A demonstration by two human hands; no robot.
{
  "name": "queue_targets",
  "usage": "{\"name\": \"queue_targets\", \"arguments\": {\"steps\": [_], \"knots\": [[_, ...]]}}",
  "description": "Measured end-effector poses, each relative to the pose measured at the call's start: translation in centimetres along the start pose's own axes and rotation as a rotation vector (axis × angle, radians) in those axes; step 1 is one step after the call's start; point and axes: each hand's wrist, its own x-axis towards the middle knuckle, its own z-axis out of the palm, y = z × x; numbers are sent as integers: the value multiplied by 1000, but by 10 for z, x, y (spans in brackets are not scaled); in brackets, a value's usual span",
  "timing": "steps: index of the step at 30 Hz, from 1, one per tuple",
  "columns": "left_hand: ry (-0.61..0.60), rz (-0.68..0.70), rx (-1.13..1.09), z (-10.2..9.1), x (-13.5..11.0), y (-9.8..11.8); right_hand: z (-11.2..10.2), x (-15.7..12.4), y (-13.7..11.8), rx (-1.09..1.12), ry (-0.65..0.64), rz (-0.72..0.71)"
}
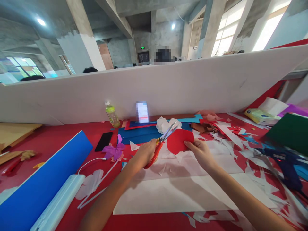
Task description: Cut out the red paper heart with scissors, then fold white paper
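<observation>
My left hand (149, 150) is closed round the handles of a pair of scissors (168, 132) with red grips. The blades point up and to the right and are slightly parted, beside the upper left edge of a red paper piece (179, 141). That piece has a rounded outline. My right hand (198, 150) pinches it at its right edge, thumb on the near face. Below both hands lies a large white paper sheet (154, 195) on the red table. White petal-like paper shapes (165, 124) lie just behind the blades.
Paper scraps (255, 166) and a dark blue glue gun (286, 163) lie at right. A lit phone (142, 112) leans on the white partition (192, 83) near a bottle (112, 114). At left are a black phone (104, 141), a purple paper flower (115, 150), a blue board (48, 176) and a white power strip (59, 203).
</observation>
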Motion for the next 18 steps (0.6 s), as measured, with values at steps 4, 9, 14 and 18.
{"name": "queue_targets", "arguments": {"steps": [4, 9, 14, 18], "knots": [[-16, -13, -19, 2, 1, 0, 0, -1, -5, 7, -81, -5], [-14, -16, -50, 4, 0, 1, 2, -3, -3, 31, -111, -7], [3, 7, -62, 3, -1, 0, 0, -1, 0, 37, -100, -21], [6, 18, -44, 1, -1, 2, -2, 0, 1, -6, -77, -35]]}}
